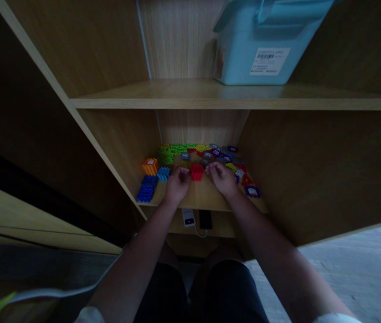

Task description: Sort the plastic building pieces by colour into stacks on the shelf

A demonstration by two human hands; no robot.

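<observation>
Both my hands reach into a low wooden shelf (207,197) strewn with toothed plastic building tiles. My left hand (177,183) and my right hand (222,177) are curled, their fingers pinching a small stack of red tiles (196,172) from either side. Blue tiles (148,187) lie in a row at the left, beside an orange block (150,166). Green tiles (170,153) and several purple, grey and yellow ones (220,154) are scattered behind and to the right of my hands.
A light blue plastic box (261,45) with a white label stands on the shelf above. Under the low shelf lie a white device (188,217) and a black one (205,220) joined by a cable. My dark-clad knees (207,287) are below.
</observation>
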